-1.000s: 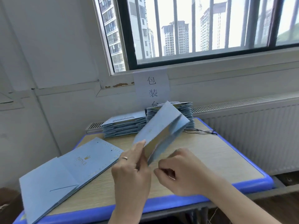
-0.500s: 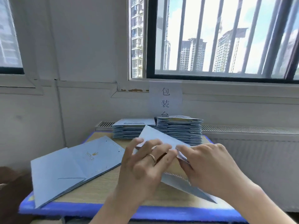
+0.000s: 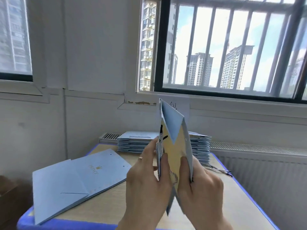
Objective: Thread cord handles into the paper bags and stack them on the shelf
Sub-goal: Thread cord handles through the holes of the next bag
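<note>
I hold a light blue paper bag [image 3: 172,128] upright in front of me, spread open so its yellowish inside shows. My left hand [image 3: 146,178] grips the bag's left wall, thumb inside. My right hand [image 3: 199,181] grips the right wall in the same way. A twisted cord [image 3: 173,177] shows between my two hands inside the bag. Loose cord handles [image 3: 219,170] lie on the table to the right, behind my right hand. Flat bags [image 3: 79,178] with a gold crown logo lie at the table's left.
Two stacks of folded blue bags [image 3: 134,144] stand at the back of the wooden table [image 3: 106,206], which has a blue rim. A white radiator [image 3: 259,161] runs along the wall on the right. Barred windows are above, with a paper sign behind the bag.
The bag has gone from lying low and nearly flat under both hands to standing upright and spread open. Both hands now hold its side walls.
</note>
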`<action>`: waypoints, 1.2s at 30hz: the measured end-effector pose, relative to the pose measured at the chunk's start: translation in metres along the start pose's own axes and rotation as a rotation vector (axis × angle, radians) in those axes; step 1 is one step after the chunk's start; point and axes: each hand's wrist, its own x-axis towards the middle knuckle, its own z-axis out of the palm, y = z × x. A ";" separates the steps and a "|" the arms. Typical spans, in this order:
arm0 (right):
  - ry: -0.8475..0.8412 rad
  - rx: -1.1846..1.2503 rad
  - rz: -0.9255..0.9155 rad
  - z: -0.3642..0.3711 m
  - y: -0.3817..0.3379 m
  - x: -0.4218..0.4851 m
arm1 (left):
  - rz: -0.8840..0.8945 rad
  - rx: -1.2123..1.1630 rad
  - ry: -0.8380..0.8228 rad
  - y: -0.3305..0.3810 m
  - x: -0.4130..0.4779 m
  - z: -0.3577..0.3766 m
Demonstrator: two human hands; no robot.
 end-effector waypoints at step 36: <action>-0.555 0.510 0.160 0.047 0.015 -0.052 | -0.268 0.027 -0.065 -0.042 -0.004 0.006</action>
